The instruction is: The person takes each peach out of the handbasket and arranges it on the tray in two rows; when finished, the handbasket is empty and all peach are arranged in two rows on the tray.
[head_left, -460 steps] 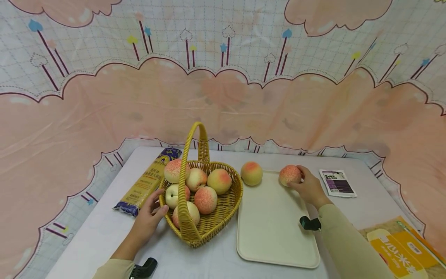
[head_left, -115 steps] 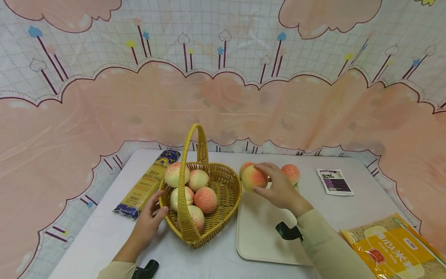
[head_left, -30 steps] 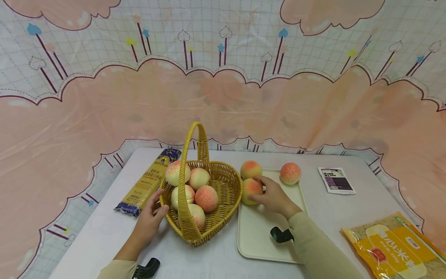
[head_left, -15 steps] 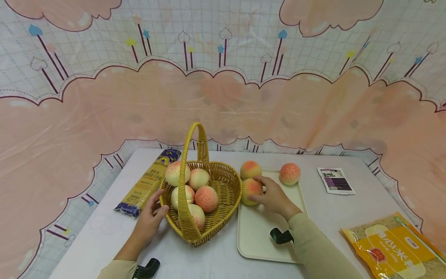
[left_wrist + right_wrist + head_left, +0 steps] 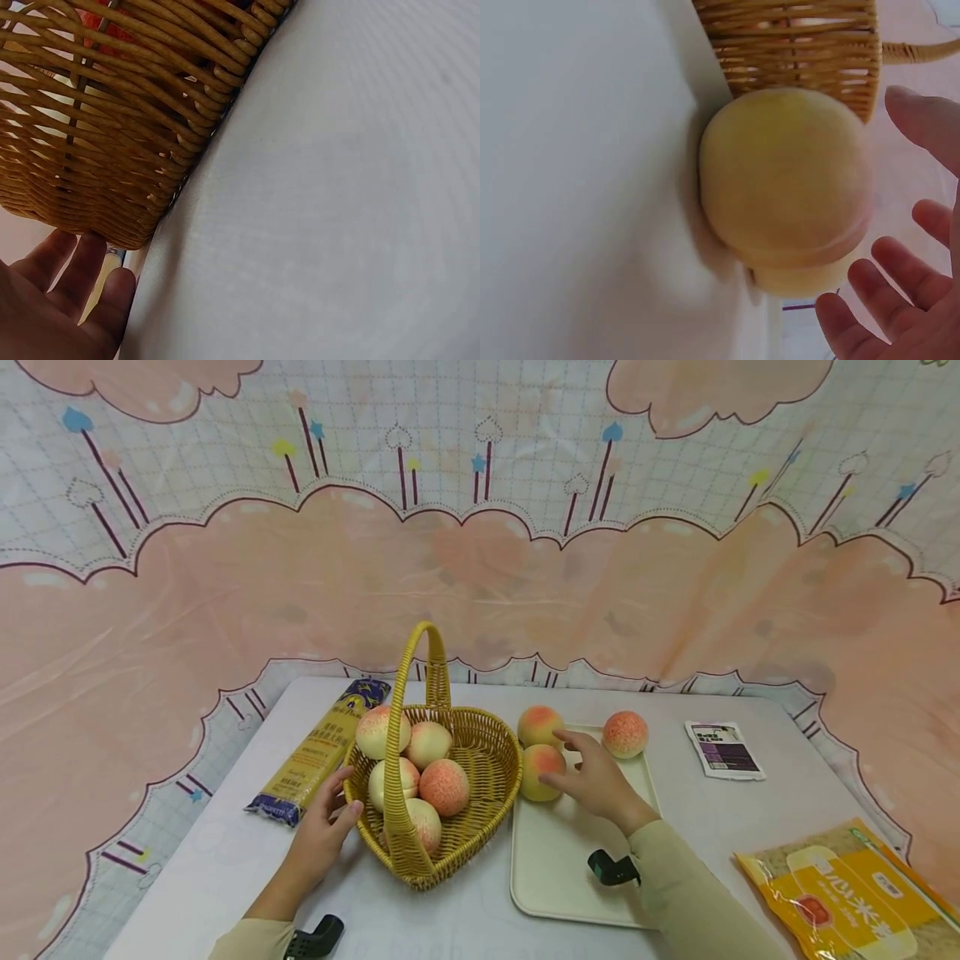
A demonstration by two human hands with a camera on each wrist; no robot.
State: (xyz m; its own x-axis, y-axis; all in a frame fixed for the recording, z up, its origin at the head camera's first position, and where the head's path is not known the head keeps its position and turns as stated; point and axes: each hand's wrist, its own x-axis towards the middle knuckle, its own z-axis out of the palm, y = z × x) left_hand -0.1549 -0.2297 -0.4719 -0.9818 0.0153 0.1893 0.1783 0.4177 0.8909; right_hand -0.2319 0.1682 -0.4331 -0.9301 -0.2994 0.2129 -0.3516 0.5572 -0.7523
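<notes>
My left hand [image 5: 324, 827] rests against the left side of the yellow wicker basket [image 5: 487, 843]; in the left wrist view its fairly straight fingers [image 5: 90, 259] touch the weave. Several peaches sit in the basket, among them a red speckled peach [image 5: 444, 787]. On the left edge of the cream tray [image 5: 577, 885] lies a yellow-red peach [image 5: 542, 774], with another peach [image 5: 540, 725] right behind it. My right hand [image 5: 600, 781] is beside the nearer one, fingers and thumb spread, and in the right wrist view it stands apart from that peach [image 5: 784, 176].
A speckled peach [image 5: 625, 734] lies at the tray's far right corner. Left of the basket is a spaghetti pack [image 5: 322, 752]. A white and purple sachet [image 5: 725, 751] and an orange millet bag [image 5: 847, 889] lie on the right. A patterned cloth [image 5: 480, 585] hangs behind the table.
Over the seconds before, a yellow-red peach left the basket in my right hand and came down on the tray. Since half a second ago that hand has loosened and drawn slightly right; the left has stayed.
</notes>
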